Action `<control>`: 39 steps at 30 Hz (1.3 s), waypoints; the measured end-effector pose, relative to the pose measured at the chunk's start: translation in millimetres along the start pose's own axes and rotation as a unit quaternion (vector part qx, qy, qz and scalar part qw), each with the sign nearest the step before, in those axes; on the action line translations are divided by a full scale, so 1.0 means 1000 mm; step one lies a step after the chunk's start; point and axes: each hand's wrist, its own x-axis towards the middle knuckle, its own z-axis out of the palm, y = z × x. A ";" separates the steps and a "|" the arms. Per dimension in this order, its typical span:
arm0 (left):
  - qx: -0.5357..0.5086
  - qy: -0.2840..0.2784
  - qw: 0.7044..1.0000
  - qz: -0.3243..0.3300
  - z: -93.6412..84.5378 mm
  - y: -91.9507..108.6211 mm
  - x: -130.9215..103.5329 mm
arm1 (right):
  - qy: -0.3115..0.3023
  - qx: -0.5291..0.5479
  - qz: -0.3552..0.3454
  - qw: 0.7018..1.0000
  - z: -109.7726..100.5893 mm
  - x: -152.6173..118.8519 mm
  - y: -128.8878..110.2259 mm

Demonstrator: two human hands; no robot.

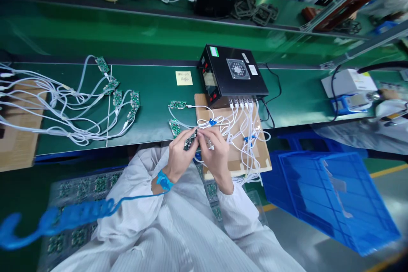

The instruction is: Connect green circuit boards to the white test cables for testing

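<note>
My left hand (181, 153), with a blue wrist strap (164, 181), pinches a small circuit board (190, 140) at the bench's front edge. Fingertips of my right hand (214, 146) meet it at the board's end, closed around a white cable whose plug is hidden by the fingers. Two green boards (177, 105) (174, 128) lie just beyond my left hand, at least one joined to a white cable. To the right, white cables (247, 142) with blue ties spread over a cardboard sheet (264, 157) and run into a black box (236, 72) with a fan.
Cabled boards (134, 99) lie on the green bench (156, 80) at left. A yellow note (184, 78) sits near the black box. Trays of boards (79, 187) are below, a blue crate (331, 195) stands right, and another person's sleeve (366, 131) shows at far right.
</note>
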 end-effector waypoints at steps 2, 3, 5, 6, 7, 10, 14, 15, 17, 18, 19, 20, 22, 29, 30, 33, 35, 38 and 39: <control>0.005 -0.009 1.000 -0.005 0.001 -0.003 -0.001 | 0.002 -0.011 0.006 1.000 0.003 -0.001 0.001; 0.007 -0.014 1.000 -0.007 0.002 -0.005 -0.001 | 0.002 -0.013 0.009 1.000 0.005 -0.001 0.002; 0.006 -0.018 1.000 -0.009 0.003 -0.009 0.001 | 0.004 -0.004 0.017 1.000 0.007 -0.002 0.006; 0.003 -0.017 1.000 -0.008 0.003 -0.011 0.002 | 0.009 0.003 0.023 1.000 0.007 -0.001 0.008; 0.002 -0.017 1.000 -0.008 0.003 -0.012 0.003 | 0.014 0.011 0.032 0.999 0.007 -0.001 0.011; 0.010 -0.022 1.000 -0.017 0.002 -0.013 0.006 | 0.022 0.017 0.053 0.998 0.006 -0.001 0.014; 0.007 -0.029 0.999 -0.012 0.003 -0.011 0.005 | 0.023 -0.005 0.027 0.999 0.009 -0.003 0.012; 0.002 -0.028 1.000 -0.011 0.004 -0.011 0.004 | 0.030 -0.010 0.022 0.999 0.010 -0.003 0.012; -0.004 -0.025 1.000 -0.015 0.005 -0.011 0.004 | 0.040 -0.016 0.022 0.999 0.014 -0.002 0.012; -0.005 -0.023 1.000 -0.020 0.005 -0.012 0.004 | 0.038 -0.018 0.026 0.999 0.015 -0.001 0.012; -0.006 -0.023 0.999 -0.026 0.006 -0.013 0.005 | 0.031 -0.018 0.031 0.999 0.015 0.000 0.013; -0.009 -0.025 0.999 -0.034 0.006 -0.015 0.006 | 0.023 -0.017 0.034 0.999 0.015 0.001 0.013; -0.023 -0.035 0.998 -0.053 0.007 -0.017 0.011 | 0.022 -0.031 0.031 0.999 0.011 -0.001 0.013; -0.073 -0.044 0.983 -0.162 0.011 -0.014 0.029 | -0.020 -0.170 0.095 0.981 -0.003 -0.052 0.002; -0.086 -0.046 0.980 -0.175 0.011 -0.013 0.030 | -0.053 -0.183 0.105 0.976 -0.002 -0.059 0.002; -0.118 -0.054 0.970 -0.204 0.009 -0.013 0.030 | -0.078 -0.196 0.106 0.972 0.004 -0.067 0.002; -0.127 -0.068 0.965 -0.219 0.008 -0.014 0.030 | -0.068 -0.182 0.103 0.976 0.008 -0.066 0.004; -0.129 -0.089 0.958 -0.239 0.008 -0.018 0.030 | -0.063 -0.169 0.113 0.977 0.012 -0.064 0.008; -0.126 -0.093 0.959 -0.238 0.008 -0.020 0.030 | -0.066 -0.170 0.118 0.976 0.013 -0.064 0.009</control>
